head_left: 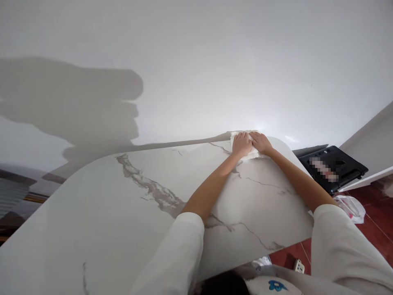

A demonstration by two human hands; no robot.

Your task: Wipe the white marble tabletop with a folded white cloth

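Head view: left hand [241,143] and right hand [260,142] lay flat, side by side, on a white cloth [254,154] at the far edge of the marble table [123,205]; fingers extended, close together, pressing, not gripping.

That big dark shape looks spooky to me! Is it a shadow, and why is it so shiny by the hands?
Head view: the dark shape on the wall is a soft-edged shadow. Head view: glare brightens the wall just beyond the left hand and right hand on the white cloth. Same view: the marble table's edges look bent by the lens.
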